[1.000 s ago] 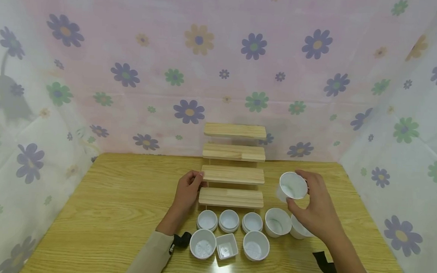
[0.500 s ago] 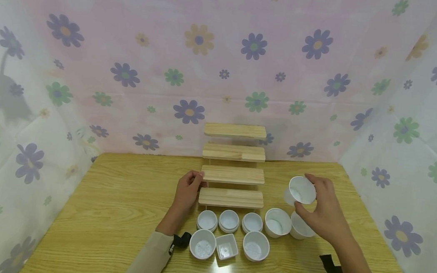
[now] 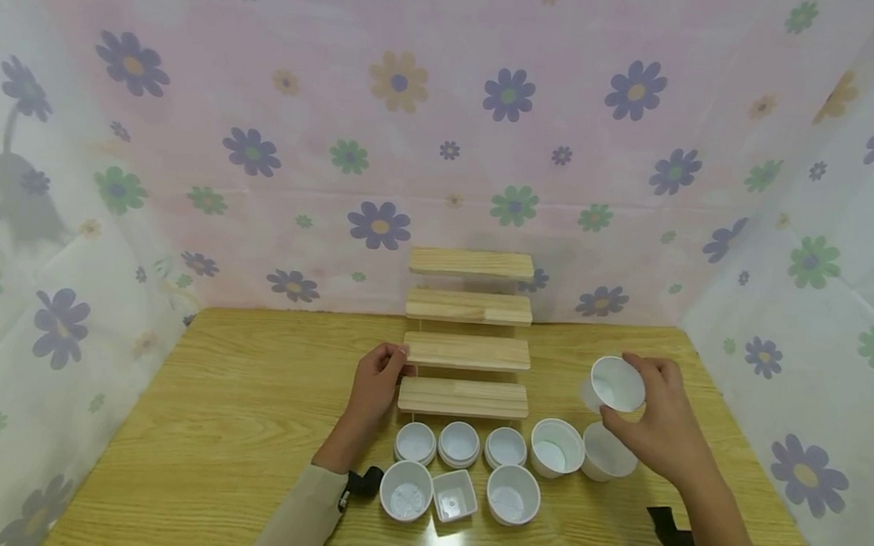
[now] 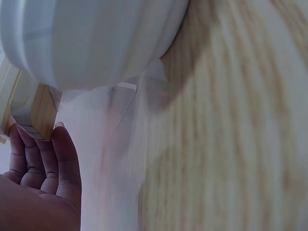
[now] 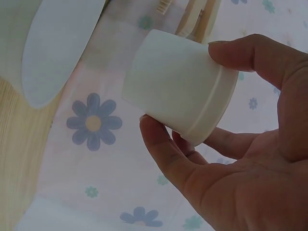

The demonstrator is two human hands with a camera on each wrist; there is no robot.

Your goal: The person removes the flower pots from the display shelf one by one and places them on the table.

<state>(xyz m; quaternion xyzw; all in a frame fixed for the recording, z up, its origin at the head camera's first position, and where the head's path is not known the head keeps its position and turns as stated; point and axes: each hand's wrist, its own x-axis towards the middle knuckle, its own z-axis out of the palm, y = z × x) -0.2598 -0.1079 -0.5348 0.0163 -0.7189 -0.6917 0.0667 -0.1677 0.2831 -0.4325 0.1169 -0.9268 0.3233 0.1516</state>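
In the head view, my right hand [image 3: 666, 425] holds a white round cup [image 3: 618, 384] raised over the right side of the table, its mouth tilted up and toward the camera. Thumb and fingers pinch the cup [image 5: 171, 84] near its rim in the right wrist view. My left hand [image 3: 375, 384] grips the left end of a wooden tiered display stand [image 3: 470, 352], at the second step from the bottom. From the left wrist, the fingers [image 4: 65, 154] touch the edge of the step [image 4: 44, 113]. The stand's steps bear nothing.
Before the stand stand several small white pots [image 3: 459, 444], two larger round pots [image 3: 406, 490] and a square dish [image 3: 455, 495]. Two white cups [image 3: 557, 447] are to their right, below my right hand. A flowered cloth [image 3: 283, 205] backs the wooden table [image 3: 248, 412].
My right hand has moved to the right and slightly nearer with the cup, uncovering more of the cup beneath it. The left hand has stayed on the stand.
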